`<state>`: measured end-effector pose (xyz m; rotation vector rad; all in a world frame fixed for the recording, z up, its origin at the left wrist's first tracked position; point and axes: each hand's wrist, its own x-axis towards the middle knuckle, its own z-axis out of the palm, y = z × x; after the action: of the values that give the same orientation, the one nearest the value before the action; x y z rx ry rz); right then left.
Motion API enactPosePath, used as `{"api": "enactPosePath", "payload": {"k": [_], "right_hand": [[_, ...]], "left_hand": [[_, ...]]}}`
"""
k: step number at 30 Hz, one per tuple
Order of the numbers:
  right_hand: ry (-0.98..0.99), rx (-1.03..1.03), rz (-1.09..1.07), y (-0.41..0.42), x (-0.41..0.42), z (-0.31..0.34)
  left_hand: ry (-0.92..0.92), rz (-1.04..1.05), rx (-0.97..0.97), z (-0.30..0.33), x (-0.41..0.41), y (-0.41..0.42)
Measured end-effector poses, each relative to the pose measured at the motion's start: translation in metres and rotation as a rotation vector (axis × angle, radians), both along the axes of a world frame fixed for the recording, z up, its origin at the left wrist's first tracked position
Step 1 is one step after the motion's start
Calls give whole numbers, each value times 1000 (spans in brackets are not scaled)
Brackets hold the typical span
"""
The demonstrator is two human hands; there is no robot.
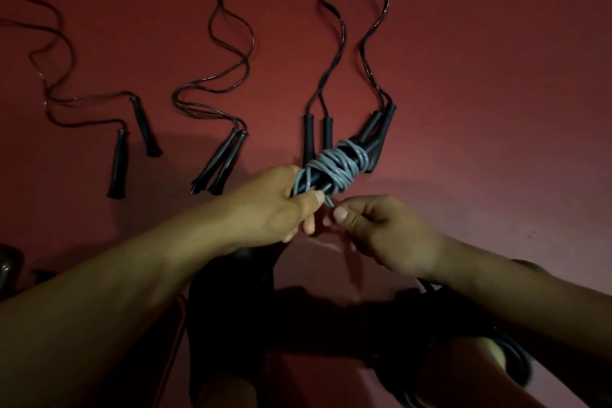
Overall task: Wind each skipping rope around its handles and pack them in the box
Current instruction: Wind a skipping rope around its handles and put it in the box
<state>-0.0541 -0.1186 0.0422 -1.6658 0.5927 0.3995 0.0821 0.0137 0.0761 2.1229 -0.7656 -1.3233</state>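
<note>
left hand (275, 205): fingers wrapped round the bundle (334, 167), thumb pressing on top

right hand (374, 228): fingers pinching the grey rope's loose end (329, 200), just below the bundle

bundle: grey rope coiled round black handles, held up over the floor (496, 93), tilted up to the right

other ropes: 4 dark ones laid out on the red floor, unwound, w/ wavy cords. Pairs of handles (220, 164) pointing toward the person

box: can't tell which dark shape at the bottom is it
</note>
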Motion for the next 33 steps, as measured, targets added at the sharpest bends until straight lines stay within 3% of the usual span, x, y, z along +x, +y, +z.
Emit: {"api": "enactPosePath", "payload": {"k": [6, 11, 20, 27, 30, 33], "right_hand": [[14, -335, 217, 8, 8, 8], [31, -456, 294, 5, 5, 12], [-18, -396, 165, -7, 16, 24], [21, 32, -100, -17, 26, 41], [-11, -17, -77, -26, 30, 45], [-92, -228, 46, -34, 34, 49]], "left_hand": [[-287, 33, 132, -33, -4, 4], [-417, 55, 233, -59, 5, 23], [-329, 105, 151, -64, 6, 42], [-372, -90, 85, -54, 6, 28], [-388, -170, 35, -46, 6, 25], [-337, -294, -4, -32, 3, 19]]}}
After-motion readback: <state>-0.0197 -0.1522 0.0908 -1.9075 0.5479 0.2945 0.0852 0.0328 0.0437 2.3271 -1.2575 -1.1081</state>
